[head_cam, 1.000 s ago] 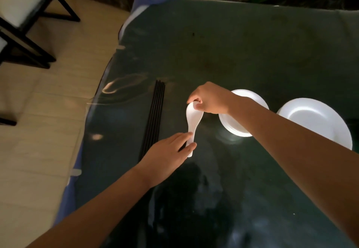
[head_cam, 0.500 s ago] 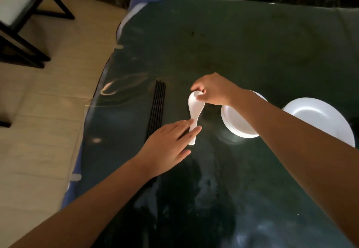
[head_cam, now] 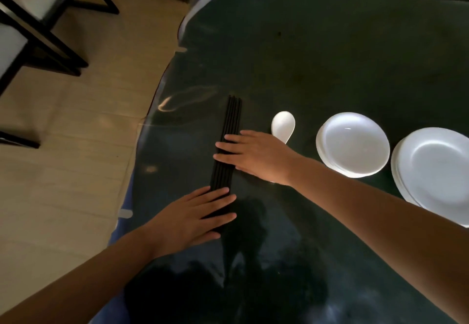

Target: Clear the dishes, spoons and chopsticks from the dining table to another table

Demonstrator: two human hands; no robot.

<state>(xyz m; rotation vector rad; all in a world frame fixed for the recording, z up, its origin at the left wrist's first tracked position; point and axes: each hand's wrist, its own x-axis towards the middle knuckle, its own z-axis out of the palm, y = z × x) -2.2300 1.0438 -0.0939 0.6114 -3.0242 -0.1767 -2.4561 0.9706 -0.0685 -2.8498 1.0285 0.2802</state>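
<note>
Both hands lay flat and open on the bundle of black chopsticks (head_cam: pixel 229 143), left hand (head_cam: pixel 193 215) at the near end, right hand (head_cam: pixel 253 156) further up, neither closed around them. The spoon (head_cam: pixel 283 125) sat just beyond the right hand, with the stacked bowls (head_cam: pixel 352 145) and plates (head_cam: pixel 436 171) further right. Judging from this, everything remained on the dark table (head_cam: pixel 304 57), uncleared. No writing was readable.

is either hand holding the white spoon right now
No: the white spoon lies on the table, and both the left hand and the right hand rest flat on the black chopsticks.

Glossy glass-like table top (head_cam: pixel 317 74); plates (head_cam: pixel 355 143) glossy white, perhaps ceramic.
</note>
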